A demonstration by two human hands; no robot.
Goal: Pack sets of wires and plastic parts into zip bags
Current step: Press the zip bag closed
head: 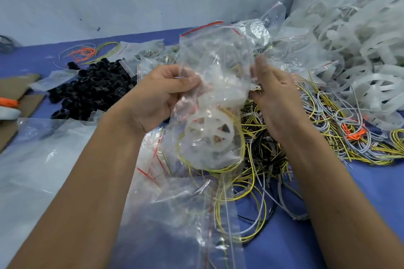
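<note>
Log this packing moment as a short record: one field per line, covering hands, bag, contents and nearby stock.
left hand: grips the zip bag's left side
right hand: pinches its right side
zip bag: clear, red strip at top, held above the table
contents: white spoked plastic wheel, yellow wire
black parts: heaped at left
loose wires: tangled at right
table: blue

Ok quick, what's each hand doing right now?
Left hand: gripping the zip bag.
Right hand: pinching the same bag's other side.
</note>
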